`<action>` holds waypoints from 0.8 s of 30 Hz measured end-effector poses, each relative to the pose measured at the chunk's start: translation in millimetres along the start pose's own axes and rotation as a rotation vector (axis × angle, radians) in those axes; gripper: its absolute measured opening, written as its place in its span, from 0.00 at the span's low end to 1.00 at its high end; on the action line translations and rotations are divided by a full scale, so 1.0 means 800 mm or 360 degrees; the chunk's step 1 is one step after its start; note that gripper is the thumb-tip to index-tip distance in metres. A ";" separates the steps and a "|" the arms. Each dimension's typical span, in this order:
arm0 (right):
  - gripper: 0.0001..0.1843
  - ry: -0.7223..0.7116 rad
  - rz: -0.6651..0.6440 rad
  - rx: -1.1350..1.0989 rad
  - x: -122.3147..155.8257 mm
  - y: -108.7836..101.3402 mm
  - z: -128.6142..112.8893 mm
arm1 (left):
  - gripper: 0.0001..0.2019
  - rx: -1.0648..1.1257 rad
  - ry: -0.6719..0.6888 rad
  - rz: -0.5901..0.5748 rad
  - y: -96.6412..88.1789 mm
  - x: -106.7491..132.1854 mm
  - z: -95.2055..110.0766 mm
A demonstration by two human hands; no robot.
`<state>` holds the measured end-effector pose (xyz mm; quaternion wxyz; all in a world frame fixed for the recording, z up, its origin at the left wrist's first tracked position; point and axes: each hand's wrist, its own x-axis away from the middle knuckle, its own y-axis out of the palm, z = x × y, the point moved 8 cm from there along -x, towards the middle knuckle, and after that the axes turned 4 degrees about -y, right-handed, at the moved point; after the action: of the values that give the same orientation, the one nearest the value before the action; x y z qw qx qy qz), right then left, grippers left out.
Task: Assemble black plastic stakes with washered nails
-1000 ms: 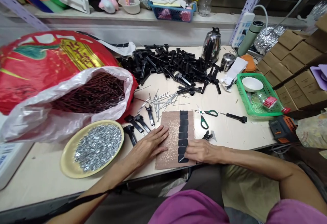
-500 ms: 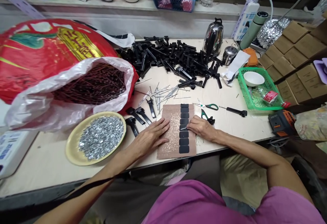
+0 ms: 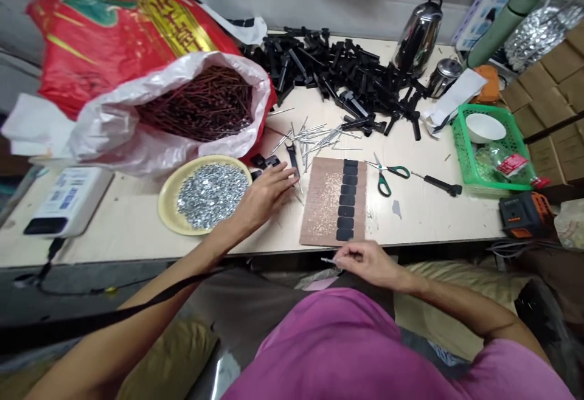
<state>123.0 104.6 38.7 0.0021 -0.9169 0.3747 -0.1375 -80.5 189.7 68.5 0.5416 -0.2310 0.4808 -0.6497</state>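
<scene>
My right hand (image 3: 371, 264) is just off the table's front edge, fingers pinched on a thin metal rod (image 3: 327, 260) whose tip pokes out to the left; its other end is hidden in the hand. My left hand (image 3: 269, 193), fingers spread, hovers over several black plastic pieces by the plate, its fingertips near one long black handle (image 3: 292, 155). I cannot tell whether it touches them. Between the hands lies a brown board (image 3: 319, 205) with a column of black rounded pads (image 3: 347, 200). Loose silver rods (image 3: 319, 137) lie behind it.
A yellow plate (image 3: 166, 205) of small metal pieces and a red sack (image 3: 95, 59) of dark rods stand left. Black plastic parts (image 3: 337, 72) are heaped behind. Scissors (image 3: 385, 172), a black-handled rod (image 3: 440, 184), a green basket (image 3: 465, 166) and a steel kettle (image 3: 417, 35) are right.
My left hand has left the board and moved left to the black pieces. My right hand has come from the black pads to the table's front edge with the rod. The view has tilted downward.
</scene>
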 end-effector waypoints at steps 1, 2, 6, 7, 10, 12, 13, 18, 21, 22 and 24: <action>0.11 0.0336 -0.0052 -0.0328 0.009 0.023 0.031 | 0.17 -0.0051 -0.0020 0.0062 -0.007 0.002 -0.008; 0.11 0.0664 -0.0088 -0.0650 0.018 0.048 0.061 | 0.16 -0.0100 -0.0024 0.0101 -0.011 0.003 -0.014; 0.12 0.1390 0.0057 -0.1429 0.018 0.104 0.140 | 0.15 -0.0263 0.0070 0.0055 -0.007 0.001 -0.020; 0.13 0.1406 0.0113 -0.1474 0.009 0.105 0.149 | 0.14 -0.0302 0.0111 0.0016 -0.003 -0.001 -0.018; 0.16 0.1427 0.0245 -0.1585 -0.008 0.100 0.155 | 0.14 -0.0449 0.0240 -0.0065 0.006 -0.008 -0.004; 0.20 0.1459 0.0248 -0.1719 -0.005 0.101 0.146 | 0.14 -0.0577 0.0345 -0.0118 0.011 -0.012 0.008; 0.21 0.1454 0.0180 -0.1761 0.000 0.105 0.138 | 0.14 -0.0639 0.0409 -0.0158 0.014 -0.014 0.014; 0.21 0.1073 -0.0490 -0.1559 0.025 0.124 0.065 | 0.13 -0.0752 0.0678 -0.0359 0.031 -0.020 0.032; 0.26 0.0607 -0.0315 -0.1187 0.011 0.095 0.021 | 0.14 -0.0716 0.0727 -0.0369 0.027 -0.024 0.030; 0.25 0.0434 -0.0173 -0.1013 0.002 0.077 0.006 | 0.14 -0.0671 0.0722 -0.0335 0.021 -0.026 0.028; 0.22 0.0067 0.0127 -0.0607 -0.017 0.035 -0.028 | 0.14 -0.0501 0.0678 -0.0202 0.000 -0.031 0.027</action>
<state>88.6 96.3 54.1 -0.1740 -0.8820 0.4299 -0.0829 -55.1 204.8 83.7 0.3438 -0.2003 0.6635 -0.6336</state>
